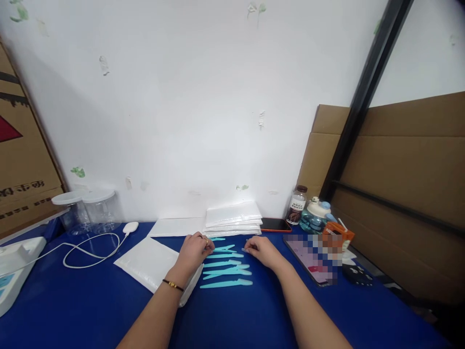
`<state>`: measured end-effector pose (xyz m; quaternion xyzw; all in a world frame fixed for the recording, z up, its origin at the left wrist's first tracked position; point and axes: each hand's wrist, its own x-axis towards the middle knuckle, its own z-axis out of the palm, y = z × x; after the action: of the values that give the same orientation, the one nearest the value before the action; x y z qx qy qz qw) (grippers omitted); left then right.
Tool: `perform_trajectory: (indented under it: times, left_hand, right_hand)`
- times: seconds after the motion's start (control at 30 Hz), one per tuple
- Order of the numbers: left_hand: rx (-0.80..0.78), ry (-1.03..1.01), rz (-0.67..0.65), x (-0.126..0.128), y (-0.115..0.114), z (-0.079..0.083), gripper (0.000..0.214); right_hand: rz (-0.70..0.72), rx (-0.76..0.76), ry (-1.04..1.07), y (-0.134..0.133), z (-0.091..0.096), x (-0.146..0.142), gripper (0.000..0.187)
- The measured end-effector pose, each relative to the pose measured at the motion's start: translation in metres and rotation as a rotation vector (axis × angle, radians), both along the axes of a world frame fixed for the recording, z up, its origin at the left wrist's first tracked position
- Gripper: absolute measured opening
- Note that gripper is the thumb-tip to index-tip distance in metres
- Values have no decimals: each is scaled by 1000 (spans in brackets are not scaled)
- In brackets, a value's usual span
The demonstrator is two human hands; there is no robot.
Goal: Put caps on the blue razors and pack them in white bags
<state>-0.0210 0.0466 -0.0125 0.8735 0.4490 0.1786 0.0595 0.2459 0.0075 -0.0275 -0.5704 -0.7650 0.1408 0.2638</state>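
Several slim turquoise plastic sticks (222, 264) on a blue tabletop (232, 320)

My left hand (195, 250) curls at their far left, my right hand (264, 251) at far right, fingertips nearly together; whether either grips anything, I cannot tell.

A deep blue tabletop (232, 325) carries a loose column of slim turquoise tools (225, 284) across its middle (two of them crossing), with a white packet (145, 264) lying flat to their left. Along the wall sit a stack of white packets (232, 213), an orange-edged phone (276, 224), a brown-capped bottle (297, 208) and a pale-lidded cup (315, 218); at the far left stand clear jars (103, 213) near a looping white cable (69, 266).
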Motion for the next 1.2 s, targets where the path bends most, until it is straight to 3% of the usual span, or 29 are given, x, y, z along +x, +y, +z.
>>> perform_trajectory:
  times: [0.13, 0.5, 0.73, 0.97, 1.2]
  left_hand:
    - [-37, -16, -47, 2, -2, -1, 13]
    - [-113, -20, 7, 6, -1, -3, 14]
    - [-104, 8, -65, 21, -8, -3, 15]
    - [-49, -47, 108, 5, 4, -10, 17]
    - [-78, -33, 54, 1, 7, -11, 11]
  right_hand:
    - [18, -42, 67, 3, -6, -1, 9]
    - [63, -16, 147, 5, -10, -6, 9]
    - [107, -53, 166, 4, -9, -16, 12]
    - [-145, 77, 138, 4, 3, 27, 17]
    - [-243, -17, -83, 2, -3, 45, 14]
